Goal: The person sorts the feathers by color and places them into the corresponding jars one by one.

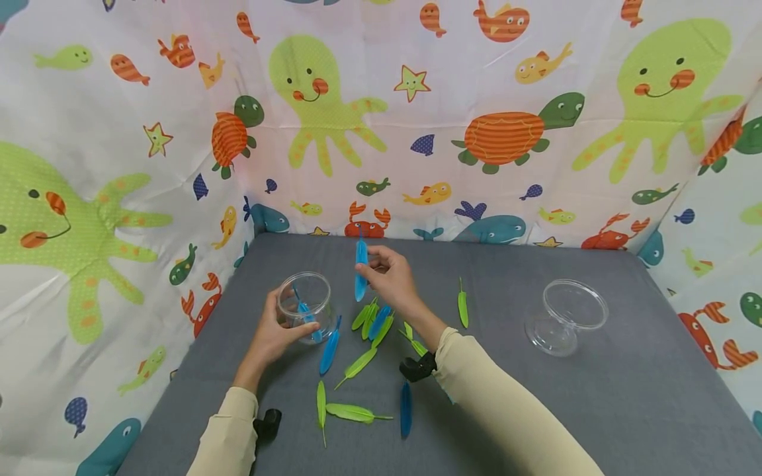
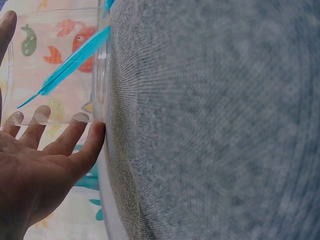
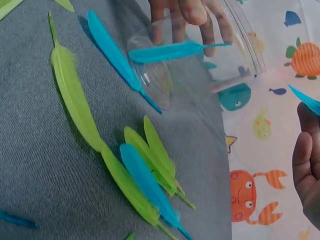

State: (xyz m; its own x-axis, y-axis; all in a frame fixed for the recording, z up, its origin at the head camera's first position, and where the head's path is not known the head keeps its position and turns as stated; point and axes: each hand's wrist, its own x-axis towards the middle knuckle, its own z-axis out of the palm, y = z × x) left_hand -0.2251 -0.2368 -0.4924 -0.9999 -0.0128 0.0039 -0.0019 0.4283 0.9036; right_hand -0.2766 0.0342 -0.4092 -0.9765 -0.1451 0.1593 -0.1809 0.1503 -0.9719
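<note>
My left hand holds a clear jar at the table's left, thumb on the near side and fingers around the far wall. A blue feather leans inside the jar. To the jar's right, above the table, my right hand pinches another blue feather upright between thumb and fingers. Only part of that hand and the feather's tip show in the right wrist view. Beside the jar lies a loose blue feather. A mixed cluster of green feathers and a blue feather lies below my right hand.
A second clear container with a wide round rim stands at the right. More green feathers and a dark blue feather lie near the front. One green feather lies apart. A patterned curtain borders the grey table.
</note>
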